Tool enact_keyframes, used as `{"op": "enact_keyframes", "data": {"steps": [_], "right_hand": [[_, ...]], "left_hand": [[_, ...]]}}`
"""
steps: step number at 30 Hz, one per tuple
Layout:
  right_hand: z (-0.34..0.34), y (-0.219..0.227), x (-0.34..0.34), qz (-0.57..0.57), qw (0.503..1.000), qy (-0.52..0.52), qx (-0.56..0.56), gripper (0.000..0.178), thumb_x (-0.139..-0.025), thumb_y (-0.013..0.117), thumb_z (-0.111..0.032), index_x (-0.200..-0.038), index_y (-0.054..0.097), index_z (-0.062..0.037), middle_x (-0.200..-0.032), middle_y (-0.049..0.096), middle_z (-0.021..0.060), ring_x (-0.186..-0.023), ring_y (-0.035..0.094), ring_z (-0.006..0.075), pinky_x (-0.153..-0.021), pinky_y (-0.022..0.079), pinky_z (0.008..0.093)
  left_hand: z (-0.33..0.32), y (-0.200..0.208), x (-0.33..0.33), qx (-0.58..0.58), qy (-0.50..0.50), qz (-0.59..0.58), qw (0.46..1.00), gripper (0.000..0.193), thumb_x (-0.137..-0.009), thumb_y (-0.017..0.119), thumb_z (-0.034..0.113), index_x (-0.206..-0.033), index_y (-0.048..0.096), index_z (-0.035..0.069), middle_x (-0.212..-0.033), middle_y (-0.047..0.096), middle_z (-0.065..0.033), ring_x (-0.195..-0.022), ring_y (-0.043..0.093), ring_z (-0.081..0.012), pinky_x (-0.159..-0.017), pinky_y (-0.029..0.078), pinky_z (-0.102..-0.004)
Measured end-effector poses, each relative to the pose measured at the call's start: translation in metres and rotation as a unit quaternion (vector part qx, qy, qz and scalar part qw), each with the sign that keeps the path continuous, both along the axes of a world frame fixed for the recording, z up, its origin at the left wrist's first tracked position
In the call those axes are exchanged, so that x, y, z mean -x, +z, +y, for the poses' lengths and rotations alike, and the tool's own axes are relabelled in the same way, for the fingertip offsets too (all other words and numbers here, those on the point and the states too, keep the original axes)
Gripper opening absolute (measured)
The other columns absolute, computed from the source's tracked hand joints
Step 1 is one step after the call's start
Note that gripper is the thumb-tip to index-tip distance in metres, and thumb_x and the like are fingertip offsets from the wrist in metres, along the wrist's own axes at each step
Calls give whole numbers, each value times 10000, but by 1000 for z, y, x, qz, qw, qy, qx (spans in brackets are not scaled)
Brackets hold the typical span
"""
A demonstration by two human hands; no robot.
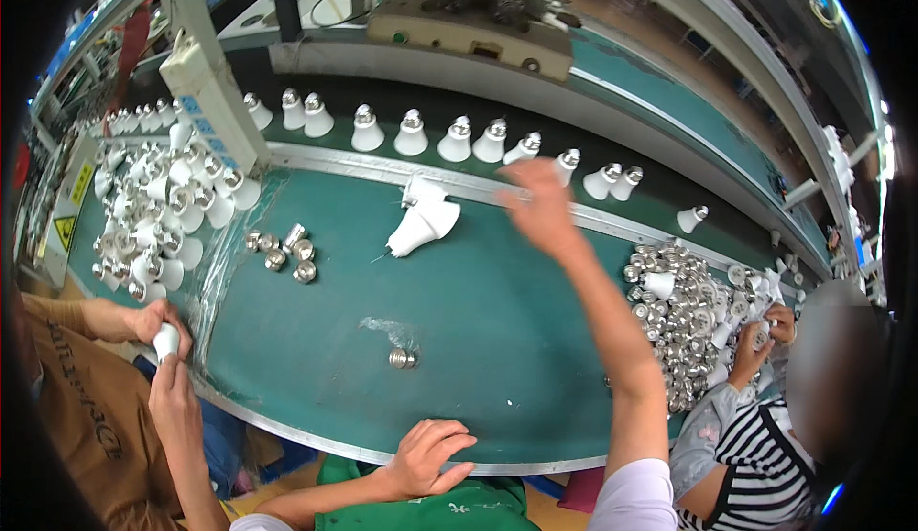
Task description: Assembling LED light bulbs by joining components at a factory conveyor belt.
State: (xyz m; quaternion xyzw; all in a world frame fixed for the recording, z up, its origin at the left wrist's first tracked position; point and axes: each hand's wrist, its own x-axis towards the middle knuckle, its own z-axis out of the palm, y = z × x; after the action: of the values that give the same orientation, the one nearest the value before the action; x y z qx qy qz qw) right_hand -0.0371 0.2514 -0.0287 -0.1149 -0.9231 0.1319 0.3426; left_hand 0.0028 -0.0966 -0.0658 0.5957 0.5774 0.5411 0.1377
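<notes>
While holding the right hand [540,208], unclear whether grasping, beside a white cone-shaped bulb with silver metal cap [525,146] on the far dark conveyor belt [660,203], and the left hand [430,457] empty and loosely curled at the near side, could topple neighbouring bulbs [491,143] by brushing past.

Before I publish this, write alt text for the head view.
A person's right hand reaches across a green table toward a row of metal-tipped white bulbs on a conveyor; the left hand is near the table's close edge. A pile of bulbs lies left, mostly metal caps right, a co-worker beside each.
</notes>
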Motion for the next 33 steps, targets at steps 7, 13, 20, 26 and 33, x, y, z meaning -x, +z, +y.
{"op": "enact_keyframes", "data": {"steps": [7, 13, 20, 26, 33], "right_hand": [[-82, -26, 20, -164, 986, -27, -24, 285, -643, 559, -54, -925, 529, -26, -907, 568, 134, -909, 504, 293, -782, 355, 412], [-88, -19, -24, -183, 979, -86, -29, 251, -677, 556, -115, -915, 545, -35, -894, 577, 111, -867, 515, 272, -780, 349, 407], [-113, -16, -32, -118, 980, -56, 149, 574, -768, 555, -421, -1233, 425, -111, -1190, 464, 125, -1122, 403, 302, -909, 302, 435], [-125, -32, -22, -107, 991, -74, 11, 434, -768, 599, -202, -1168, 455, -115, -925, 572, 99, -903, 508, 266, -777, 350, 395], [-134, -21, -76, -27, 999, -16, 23, 208, -761, 590, -120, -963, 577, -74, -702, 592, 103, -700, 550, 259, -716, 367, 373]], "left_hand": [[2, 3, -7, 14, 36, -20, 999, 300, -715, 662, 145, -976, 574, 24, -943, 553, -127, -788, 548, -272, -692, 448, -342], [1, 2, -8, 34, 70, -135, 988, 246, -756, 630, 110, -971, 562, 14, -928, 543, -120, -744, 538, -197, -653, 453, -282], [5, -1, -8, 40, 77, -138, 987, 238, -749, 625, 98, -965, 567, 17, -922, 548, -107, -731, 532, -174, -654, 448, -276], [6, 1, -8, 15, 90, -128, 988, 204, -750, 595, 70, -930, 552, -14, -878, 549, -102, -702, 536, -151, -633, 438, -252], [-3, -3, -12, 34, 59, -169, 983, 210, -794, 551, 70, -989, 542, -6, -894, 565, -99, -726, 541, -149, -643, 457, -255]]}}
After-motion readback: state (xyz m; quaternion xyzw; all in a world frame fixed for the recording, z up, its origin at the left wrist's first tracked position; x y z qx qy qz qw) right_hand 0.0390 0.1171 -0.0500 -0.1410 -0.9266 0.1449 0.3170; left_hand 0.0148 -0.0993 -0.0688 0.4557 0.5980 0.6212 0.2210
